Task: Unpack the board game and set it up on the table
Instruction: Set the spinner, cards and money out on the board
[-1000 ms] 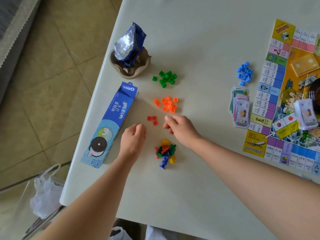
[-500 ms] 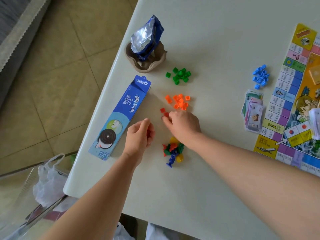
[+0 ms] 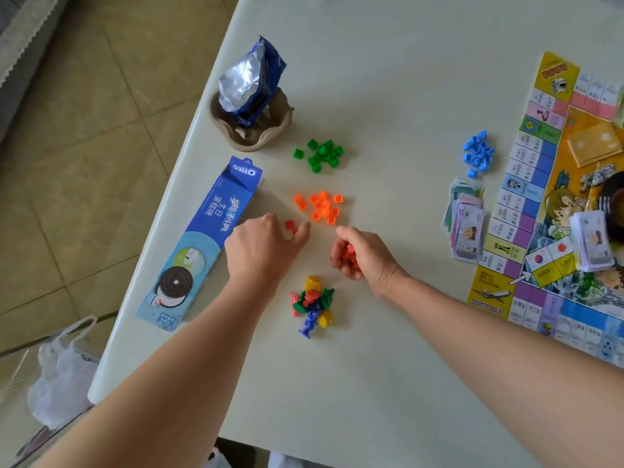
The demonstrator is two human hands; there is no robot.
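Note:
Small plastic game pieces lie sorted by colour on the pale table (image 3: 388, 383): a green pile (image 3: 322, 155), an orange pile (image 3: 320, 207) and a blue pile (image 3: 477, 153). A few red pieces (image 3: 290, 226) lie between the thumb and fingers of my left hand (image 3: 266, 251), which reaches over them with fingers spread. My right hand (image 3: 364, 258) is curled around a handful of red pieces (image 3: 347, 253). A mixed heap of coloured pawns (image 3: 312, 304) sits just below both hands. The game board (image 3: 540, 184) lies unfolded at the right.
A blue Oreo box (image 3: 206, 241) lies along the table's left edge. Behind it a foil bag (image 3: 250, 82) stands in a brown bowl (image 3: 250, 138). Paper money (image 3: 466, 224) is stacked left of the board, another stack (image 3: 592, 243) on it. A plastic bag (image 3: 57, 376) hangs below.
My right hand drew back from the loose red pieces and now cups a red handful. My left hand moved forward to the red pieces on the table.

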